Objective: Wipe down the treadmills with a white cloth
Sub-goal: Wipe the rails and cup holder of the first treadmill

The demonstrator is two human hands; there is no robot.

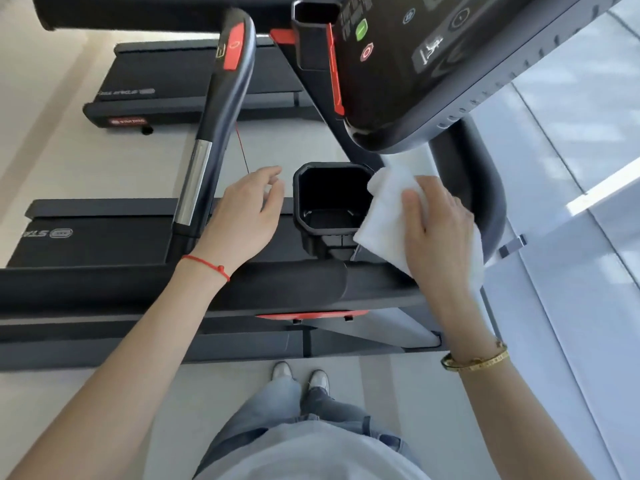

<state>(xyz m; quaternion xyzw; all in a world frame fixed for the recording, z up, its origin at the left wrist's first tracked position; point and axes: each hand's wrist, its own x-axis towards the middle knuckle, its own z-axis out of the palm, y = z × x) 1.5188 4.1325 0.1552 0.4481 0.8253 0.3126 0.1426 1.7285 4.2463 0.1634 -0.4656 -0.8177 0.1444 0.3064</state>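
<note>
The fingers [420, 206] of the right hand [440, 233] lie flat and close together on a white cloth [384, 216], pressing it down against the treadmill [294, 282] frame rather than pinching it; the thumb rests on the cloth's near side. The cloth is folded and bunched, and its far corner pokes out beyond the fingertips while its left edge overhangs the rim of a black cup holder [330, 202] just beside the fingers. On the other side of that cup holder the left hand [246, 216] hovers with its fingers [273, 181] loosely spread and slightly curled, holding nothing, the fingertips near the holder's left rim but apart from it. A thin red string bracelet [207, 266] circles the left wrist and a gold bangle [476, 360] the right wrist. Just left of the left hand a dark handrail [211, 140] with a silver sensor strip and a red panel slopes away. Beyond the right fingers the console [433, 64] tilts overhead, with a green button [361, 29] and a red button [366, 51] on its dark face. Farther off past the handrail a second treadmill [194, 81] stands on the pale floor [86, 161]. Nearest the camera, below both forearms, are light jeans [277, 410] and pale shoes [299, 374] beside the machine's base.
</note>
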